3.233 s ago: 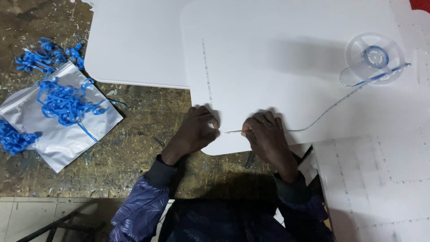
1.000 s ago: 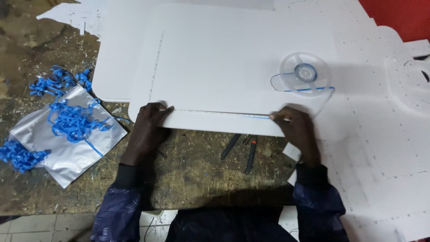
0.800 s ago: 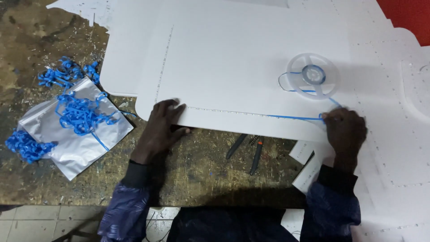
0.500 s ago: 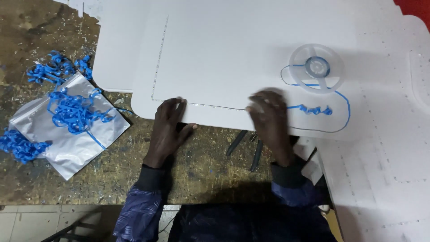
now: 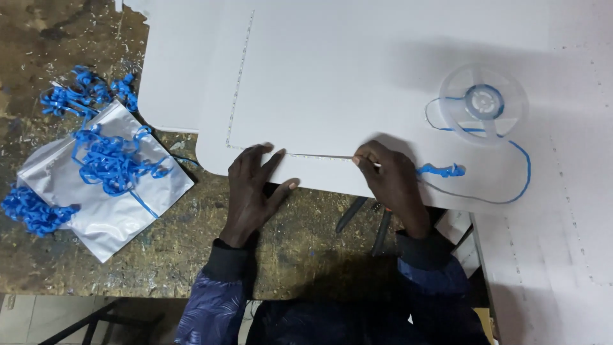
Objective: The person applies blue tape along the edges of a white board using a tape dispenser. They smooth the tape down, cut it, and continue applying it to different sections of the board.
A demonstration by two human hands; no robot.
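Head view: left hand lies flat, fingers spread, pressing the near edge of the white board on the workbench, grasping nothing. Right hand is pinched on the thin blue tape at the board's dotted line; the tape loops right and back to the clear spool lying on the board. Silver bag with blue tape scraps sits well left.

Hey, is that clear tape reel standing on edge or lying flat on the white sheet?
Lying flat: the clear reel shows its round face and blue hub from above, resting on the white sheet.
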